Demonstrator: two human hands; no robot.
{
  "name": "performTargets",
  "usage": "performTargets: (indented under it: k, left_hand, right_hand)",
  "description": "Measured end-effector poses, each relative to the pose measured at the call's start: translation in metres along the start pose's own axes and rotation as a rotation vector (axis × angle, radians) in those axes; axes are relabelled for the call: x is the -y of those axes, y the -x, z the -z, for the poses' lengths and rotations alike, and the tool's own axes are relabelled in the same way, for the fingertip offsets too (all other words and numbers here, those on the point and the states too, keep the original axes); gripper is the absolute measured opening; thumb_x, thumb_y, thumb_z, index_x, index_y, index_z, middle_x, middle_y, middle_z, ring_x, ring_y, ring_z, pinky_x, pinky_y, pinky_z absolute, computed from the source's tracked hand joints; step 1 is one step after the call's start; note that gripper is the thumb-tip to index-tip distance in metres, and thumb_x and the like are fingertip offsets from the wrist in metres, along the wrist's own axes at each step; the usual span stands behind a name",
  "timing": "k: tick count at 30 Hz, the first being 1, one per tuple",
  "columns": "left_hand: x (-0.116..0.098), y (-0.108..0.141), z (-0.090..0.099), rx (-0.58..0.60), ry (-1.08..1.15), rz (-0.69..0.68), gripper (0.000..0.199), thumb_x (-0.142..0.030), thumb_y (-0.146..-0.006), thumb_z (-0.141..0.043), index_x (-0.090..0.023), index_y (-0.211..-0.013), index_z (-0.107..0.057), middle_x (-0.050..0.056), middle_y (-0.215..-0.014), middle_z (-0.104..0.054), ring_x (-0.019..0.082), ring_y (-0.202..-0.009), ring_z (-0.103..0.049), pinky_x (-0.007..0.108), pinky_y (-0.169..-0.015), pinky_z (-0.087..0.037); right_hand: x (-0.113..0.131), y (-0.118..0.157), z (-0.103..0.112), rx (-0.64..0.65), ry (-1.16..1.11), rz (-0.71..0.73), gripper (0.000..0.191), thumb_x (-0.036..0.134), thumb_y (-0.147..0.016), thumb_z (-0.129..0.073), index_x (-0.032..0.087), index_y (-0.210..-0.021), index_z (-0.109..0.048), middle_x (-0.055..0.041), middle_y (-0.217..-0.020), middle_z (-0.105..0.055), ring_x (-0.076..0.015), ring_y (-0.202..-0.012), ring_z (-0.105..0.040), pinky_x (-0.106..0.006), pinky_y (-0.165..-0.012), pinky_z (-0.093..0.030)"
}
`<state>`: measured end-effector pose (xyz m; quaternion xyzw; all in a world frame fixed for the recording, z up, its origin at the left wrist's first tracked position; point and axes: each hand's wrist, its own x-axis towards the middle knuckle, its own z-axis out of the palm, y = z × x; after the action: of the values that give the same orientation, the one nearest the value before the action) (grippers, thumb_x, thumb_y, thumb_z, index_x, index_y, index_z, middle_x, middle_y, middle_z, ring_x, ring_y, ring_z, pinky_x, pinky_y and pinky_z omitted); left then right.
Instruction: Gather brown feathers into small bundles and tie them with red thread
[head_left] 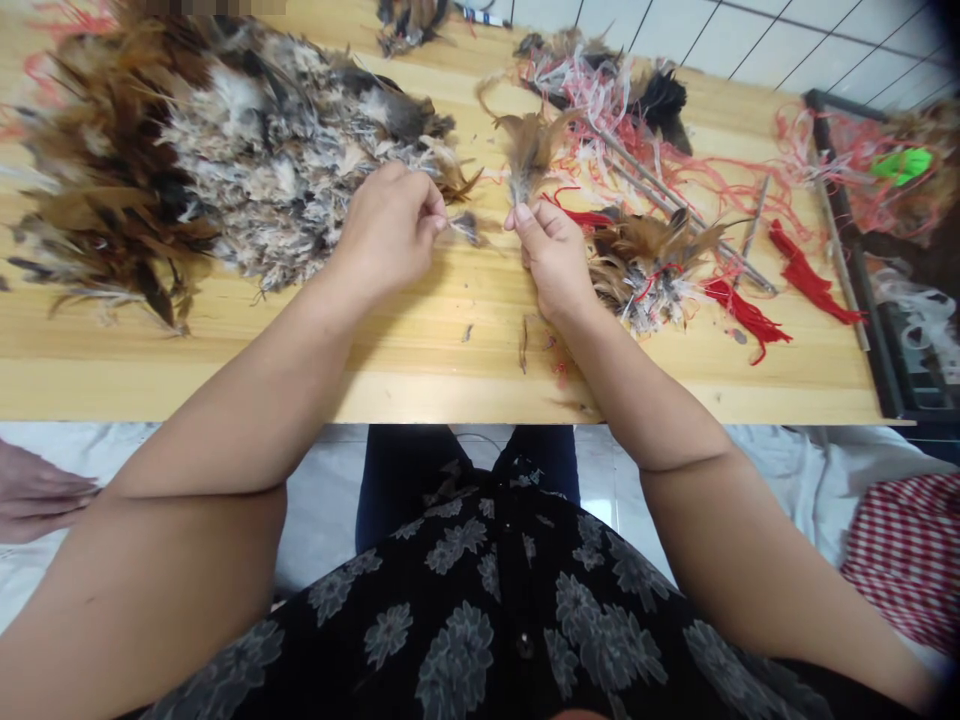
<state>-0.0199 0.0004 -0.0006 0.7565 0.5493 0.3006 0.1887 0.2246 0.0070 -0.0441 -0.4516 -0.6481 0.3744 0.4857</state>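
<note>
My left hand is closed in a pinch at the near right edge of a big heap of feathers. A small dark-tipped feather sticks out from its fingertips. Facing it, a short gap away, my right hand pinches the lower end of a brown feather bunch, which stands up and fans out above the thumb. Beside my right wrist lies a brown feather bundle bound with red thread. The fingers on the far side of both hands are partly hidden.
Pink and white strings tangle with thin sticks at the back right. Red yarn tassels lie near a dark-framed tray on the wooden table. Another person's hand shows at lower left.
</note>
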Motion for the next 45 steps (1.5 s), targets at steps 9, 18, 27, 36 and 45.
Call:
performTargets:
  k: [9, 18, 27, 36, 45]
  left_hand:
    - [-0.008, 0.006, 0.007, 0.19, 0.313, 0.091, 0.014, -0.04, -0.105, -0.081, -0.027, -0.107, -0.075, 0.004, -0.09, -0.075, 0.031, -0.093, -0.077, 0.05, -0.102, -0.067]
    - [0.023, -0.004, -0.006, -0.177, 0.274, -0.116, 0.018, -0.03, -0.083, -0.096, -0.035, -0.09, -0.079, 0.011, -0.105, -0.069, 0.047, -0.135, -0.059, 0.065, -0.133, -0.043]
    - [0.02, -0.005, -0.021, 0.015, 0.253, -0.045, 0.023, -0.029, -0.082, -0.093, -0.03, -0.079, -0.07, 0.01, -0.095, -0.058, 0.046, -0.138, -0.052, 0.061, -0.142, -0.031]
    - [0.022, -0.009, -0.024, -0.084, 0.253, -0.032, 0.043, -0.051, -0.091, -0.095, -0.032, -0.082, -0.057, 0.012, -0.1, -0.064, 0.043, -0.128, -0.062, 0.059, -0.129, -0.042]
    - [-0.003, -0.011, -0.043, -0.071, 0.607, 0.012, 0.05, -0.067, -0.102, -0.092, -0.029, -0.093, -0.06, 0.003, -0.08, -0.066, 0.026, -0.072, -0.064, 0.045, -0.071, -0.057]
  right_hand:
    - [0.006, 0.003, -0.001, 0.011, 0.011, -0.074, 0.06, 0.074, -0.12, -0.059, 0.02, -0.102, -0.075, 0.0032, -0.085, -0.057, -0.0141, -0.089, -0.066, -0.04, -0.108, -0.068]
    - [0.003, 0.002, -0.001, 0.016, 0.035, -0.045, 0.065, 0.083, -0.115, -0.06, 0.023, -0.096, -0.073, -0.0003, -0.089, -0.063, -0.0207, -0.104, -0.072, -0.047, -0.116, -0.068]
    - [0.005, 0.004, -0.004, 0.028, 0.064, -0.017, 0.062, 0.079, -0.118, -0.058, 0.023, -0.097, -0.074, -0.0012, -0.09, -0.062, -0.0198, -0.099, -0.067, -0.045, -0.114, -0.066]
    - [0.001, 0.0, -0.003, 0.008, 0.045, -0.001, 0.062, 0.08, -0.115, -0.063, 0.023, -0.094, -0.074, -0.0009, -0.092, -0.066, -0.02, -0.103, -0.07, -0.044, -0.118, -0.063]
    - [0.003, 0.004, -0.005, 0.02, -0.007, -0.075, 0.066, 0.09, -0.103, -0.074, 0.024, -0.096, -0.08, -0.0024, -0.094, -0.076, -0.0211, -0.101, -0.072, -0.042, -0.106, -0.065]
